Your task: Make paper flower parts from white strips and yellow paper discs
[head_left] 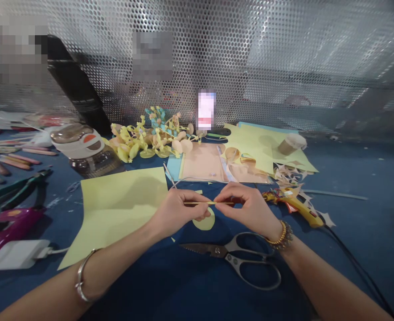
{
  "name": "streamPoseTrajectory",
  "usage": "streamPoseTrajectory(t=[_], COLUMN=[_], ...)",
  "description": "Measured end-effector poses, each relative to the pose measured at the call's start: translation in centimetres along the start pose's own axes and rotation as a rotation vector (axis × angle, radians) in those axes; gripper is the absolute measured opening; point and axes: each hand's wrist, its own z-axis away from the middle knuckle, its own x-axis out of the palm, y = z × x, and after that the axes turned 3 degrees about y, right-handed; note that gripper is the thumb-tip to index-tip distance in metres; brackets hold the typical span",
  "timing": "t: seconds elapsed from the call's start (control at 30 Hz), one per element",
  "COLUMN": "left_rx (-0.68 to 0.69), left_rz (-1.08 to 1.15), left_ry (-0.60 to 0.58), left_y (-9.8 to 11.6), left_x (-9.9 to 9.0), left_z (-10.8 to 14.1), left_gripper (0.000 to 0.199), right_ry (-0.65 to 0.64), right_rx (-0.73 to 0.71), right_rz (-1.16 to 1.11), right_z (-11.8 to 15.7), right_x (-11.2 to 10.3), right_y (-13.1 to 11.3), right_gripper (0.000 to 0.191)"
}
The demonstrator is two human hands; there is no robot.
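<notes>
Between both hands runs a thin yellow stick (211, 203), held level. My left hand (182, 207) pinches it with thumb and forefinger, and my right hand (245, 203) pinches it from the other side, the fingertips nearly meeting. Whether the stick is wood or rolled paper I cannot tell. Just below my left fingers lies a pale yellow paper circle (205, 221), partly covered by them. Scissors (221, 250) with grey handles rest under my right hand, blades pointing left. A yellow glue gun (300, 207) lies right of my right hand.
A large yellow sheet (123, 205) spreads out at left, near a lidded jar (86, 151). Behind are paper flowers (150, 138), pinkish paper squares (202, 162) and more yellow sheets (250, 142). A purple device (16, 227) with a white plug sits front left. A perforated metal panel (267, 53) stands behind.
</notes>
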Motion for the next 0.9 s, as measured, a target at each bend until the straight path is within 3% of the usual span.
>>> streamPoseTrajectory(t=[0.2,0.33,0.63,0.77,0.9], left_rx=[0.062,0.107,0.145,0.147,0.110], left_rz=[0.096,0.185,0.292,0.187,0.154], left_ry=[0.025,0.108,0.262,0.263,0.305], left_y=[-0.1,-0.6,-1.1,-0.9,-0.9], left_x=[0.0,0.8,2.3,1.7,0.3], left_z=[0.0,0.1,0.4,0.5,0.4], left_gripper=[0.012,0.013,0.013,0.016,0.019], right_ry=[0.119,0.214,0.314,0.214,0.172], right_rx=[0.059,0.138,0.129,0.084,-0.118], right_rz=[-0.125,-0.322,-0.513,-0.294,0.176], right_z=[0.2,0.5,1.3,1.2,1.8], right_x=[0.7,1.7,3.8,3.1,-0.1], right_y=[0.2,0.5,0.5,-0.8,-1.9], right_gripper=[0.007,0.008,0.008,0.009,0.015])
